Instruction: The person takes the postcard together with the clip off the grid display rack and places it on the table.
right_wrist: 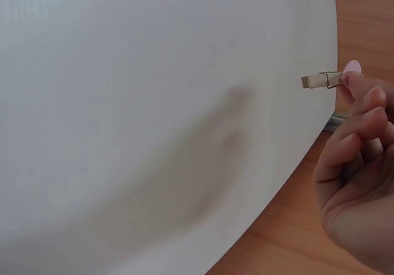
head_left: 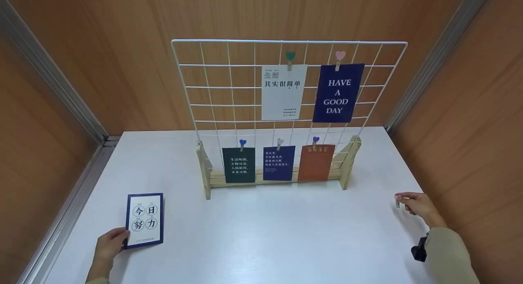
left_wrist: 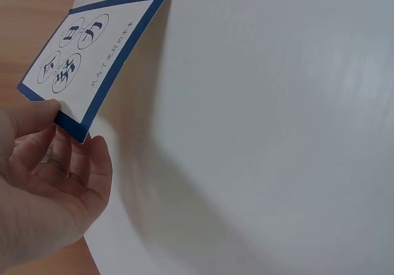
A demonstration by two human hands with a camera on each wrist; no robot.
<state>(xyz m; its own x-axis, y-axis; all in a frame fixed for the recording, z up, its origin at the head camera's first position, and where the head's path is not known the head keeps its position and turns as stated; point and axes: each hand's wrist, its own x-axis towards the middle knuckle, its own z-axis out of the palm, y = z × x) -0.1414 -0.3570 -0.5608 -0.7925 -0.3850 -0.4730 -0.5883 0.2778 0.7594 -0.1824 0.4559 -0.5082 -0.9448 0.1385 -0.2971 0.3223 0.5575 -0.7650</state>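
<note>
Fingers of the left hand point(head_left: 109, 244) are pinching a blue-bordered card point(head_left: 145, 220) by its near left corner, at the left of the table point(head_left: 253, 235). Right hand point(head_left: 421, 206) has its fingers pinched on a pink-heart clip point(right_wrist: 317, 81), way over on the right. Best bet's probably gripping the card by its border and squeezing the clip square at the tail. Count: one card and one clip held, five hung cards point(head_left: 282, 96), five hung clips point(head_left: 290, 56), one wire rack point(head_left: 286, 41).
</note>
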